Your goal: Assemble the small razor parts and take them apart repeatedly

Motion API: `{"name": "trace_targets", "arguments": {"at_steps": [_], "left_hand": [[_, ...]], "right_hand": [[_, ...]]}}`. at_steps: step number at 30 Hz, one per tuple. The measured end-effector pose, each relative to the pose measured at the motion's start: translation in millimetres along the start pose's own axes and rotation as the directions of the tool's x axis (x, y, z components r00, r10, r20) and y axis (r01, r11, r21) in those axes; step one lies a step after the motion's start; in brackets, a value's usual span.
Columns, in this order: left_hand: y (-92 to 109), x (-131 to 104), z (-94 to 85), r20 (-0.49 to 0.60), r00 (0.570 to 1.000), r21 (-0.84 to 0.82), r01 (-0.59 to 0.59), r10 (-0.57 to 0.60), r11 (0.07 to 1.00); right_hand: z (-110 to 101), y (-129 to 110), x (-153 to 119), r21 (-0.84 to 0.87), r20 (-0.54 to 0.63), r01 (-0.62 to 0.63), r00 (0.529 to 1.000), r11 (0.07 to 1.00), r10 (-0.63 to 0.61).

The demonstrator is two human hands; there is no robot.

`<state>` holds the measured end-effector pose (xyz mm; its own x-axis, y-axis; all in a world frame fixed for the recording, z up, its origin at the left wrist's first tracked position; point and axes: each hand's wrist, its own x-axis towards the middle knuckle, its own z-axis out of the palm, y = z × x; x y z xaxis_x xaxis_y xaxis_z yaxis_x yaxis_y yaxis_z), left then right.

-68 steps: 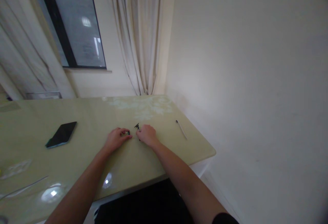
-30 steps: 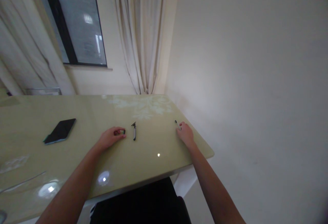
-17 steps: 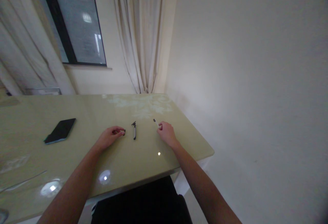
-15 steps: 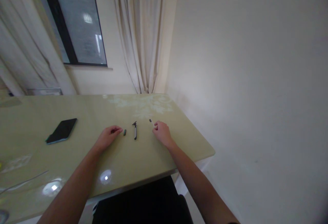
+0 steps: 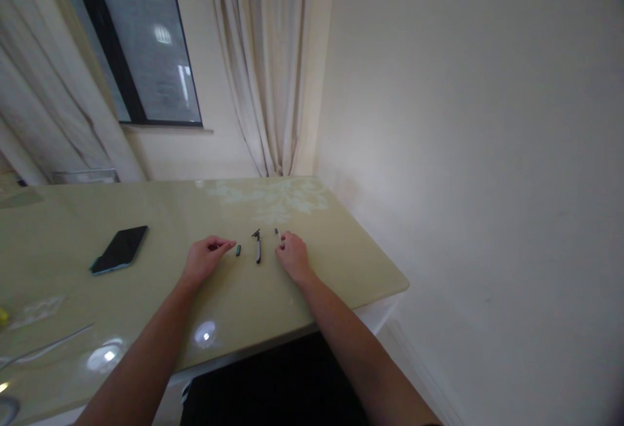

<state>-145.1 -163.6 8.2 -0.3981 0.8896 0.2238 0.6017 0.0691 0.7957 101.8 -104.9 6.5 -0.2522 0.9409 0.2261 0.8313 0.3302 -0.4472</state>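
Note:
My right hand (image 5: 292,257) is closed around the pale handle of a toothbrush (image 5: 277,232), whose dark head sticks out beyond the fingers. Just left of it a razor (image 5: 258,248) with a dark-and-grey handle lies on the table, head pointing away from me. A small dark green piece (image 5: 238,250), too small to name, lies left of the razor. The pinched fingertips of my left hand (image 5: 208,258) are right beside that piece; whether anything is between them is hidden.
A dark tablet-like slab (image 5: 119,250) with a light blue edge lies on the glossy table (image 5: 234,309) at left. Nearer me, a thin cable (image 5: 49,345) crosses the table. A wall (image 5: 468,153) rises beyond the table's right edge, with curtains (image 5: 266,75) behind.
My right hand has moved left with the toothbrush, closer to the razor. My left hand has shifted very slightly and stays beside the small dark green piece.

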Motion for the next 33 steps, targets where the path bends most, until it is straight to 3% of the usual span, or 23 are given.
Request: {"name": "trace_targets", "arguments": {"at_steps": [8,13,17,20,26,33], "left_hand": [[-2.1,1.6,10.5,0.043,0.988,-0.077,-0.147,0.15,0.986],[-7.9,1.8,15.0,0.059,0.982,0.129,-0.186,0.179,0.974],[-12.1,0.9,21.1,0.122,0.959,0.364,-0.282,0.254,0.888],[-13.7,0.6,23.5,0.143,0.963,0.45,-0.269,0.228,0.852],[-9.4,-0.4,19.1,0.168,0.966,0.465,-0.255,0.198,0.848],[-14.3,1.4,0.0,0.117,0.99,0.514,-0.131,0.083,0.847]], "right_hand": [[1.5,-5.7,0.5,0.017,-0.02,-0.02,1.0,1.0,0.02],[1.7,-8.2,-1.3,0.039,-0.005,-0.003,1.0,0.999,0.003],[3.3,-9.5,-1.7,0.059,-0.013,0.015,1.0,0.998,-0.015],[4.5,-9.5,-0.9,0.052,-0.018,0.017,1.0,0.999,-0.016],[8.2,-11.6,-1.9,0.044,-0.034,0.04,0.999,0.998,-0.039],[6.9,-15.8,-13.3,0.019,-0.072,0.195,0.979,0.981,-0.193]]}}
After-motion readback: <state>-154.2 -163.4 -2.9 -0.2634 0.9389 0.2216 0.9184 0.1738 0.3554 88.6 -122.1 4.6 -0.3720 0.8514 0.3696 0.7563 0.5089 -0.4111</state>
